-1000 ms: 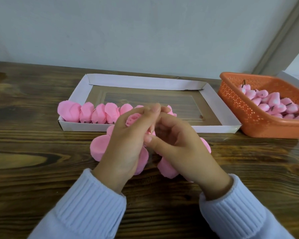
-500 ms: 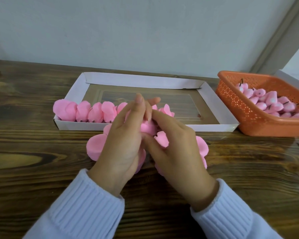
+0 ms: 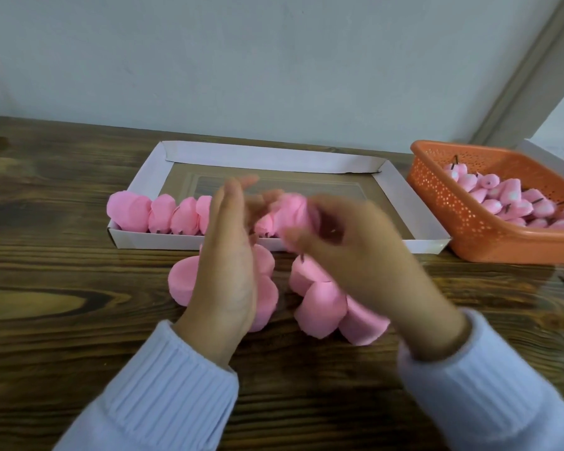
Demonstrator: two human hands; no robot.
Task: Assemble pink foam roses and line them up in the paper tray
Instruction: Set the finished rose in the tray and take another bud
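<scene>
Rose assembled in hand, placing step next.
Right hand (image 3: 349, 252) curls round a blurred pink rose (image 3: 288, 211) just above the paper tray (image 3: 267, 159) near wall; left hand (image 3: 228, 255) flat beside it, fingers straight, holding nothing. Next, likely: seat it at the end of the finished row (image 3: 163, 213) inside the tray. Loose petals (image 3: 323, 301) lie in front of the tray, orange basket (image 3: 437, 196) right of it. Dark wooden table (image 3: 62, 288), pale wall behind.

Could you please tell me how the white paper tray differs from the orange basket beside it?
The paper tray is white with low, solid walls; the orange basket is deeper, with perforated walls. The tray holds a single row of pink foam roses along its near wall; the basket holds a loose heap of small pink buds with dark stems. Both are rectangular and rest on the wooden table.
</scene>
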